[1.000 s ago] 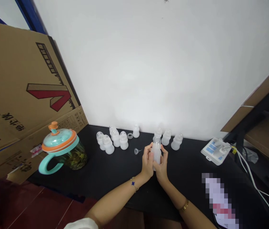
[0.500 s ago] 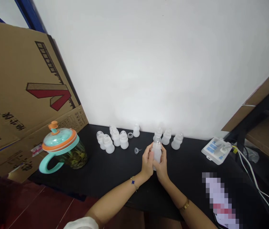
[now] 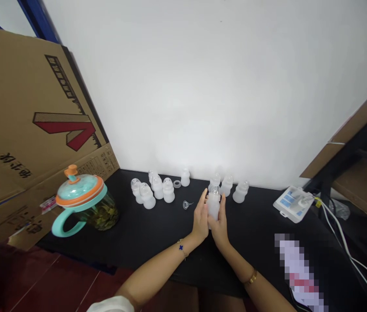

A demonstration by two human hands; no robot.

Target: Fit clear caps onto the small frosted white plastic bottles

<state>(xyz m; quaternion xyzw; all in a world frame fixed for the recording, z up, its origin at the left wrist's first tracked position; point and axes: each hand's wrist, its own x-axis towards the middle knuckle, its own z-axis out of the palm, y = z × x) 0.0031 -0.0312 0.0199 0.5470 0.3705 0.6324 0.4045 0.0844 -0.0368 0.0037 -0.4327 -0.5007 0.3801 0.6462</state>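
Between my left hand (image 3: 200, 219) and my right hand (image 3: 219, 220) stands an upright frosted plastic baby bottle (image 3: 213, 204) with a clear top, its sides pressed by both palms and fingers. Several similar frosted bottles (image 3: 157, 188) stand in a loose group left of my hands. Others (image 3: 227, 185) stand just behind and to the right, nearly touching the held bottle's top. A small clear funnel (image 3: 187, 204) lies left of my left hand, and a translucent ring (image 3: 177, 183) lies among the bottles.
The black tabletop (image 3: 254, 221) runs along a white wall (image 3: 202, 95). At left stand a leaf-filled jar (image 3: 103, 212) with a teal-and-orange lid and a leaning cardboard sheet (image 3: 34, 104). At right lie a white device (image 3: 290, 204) with cables and a pixelated object (image 3: 298, 271).
My fingers have straightened and now lie flatter along the bottle's sides. The bottle stays between my hands, and the view has shifted slightly.
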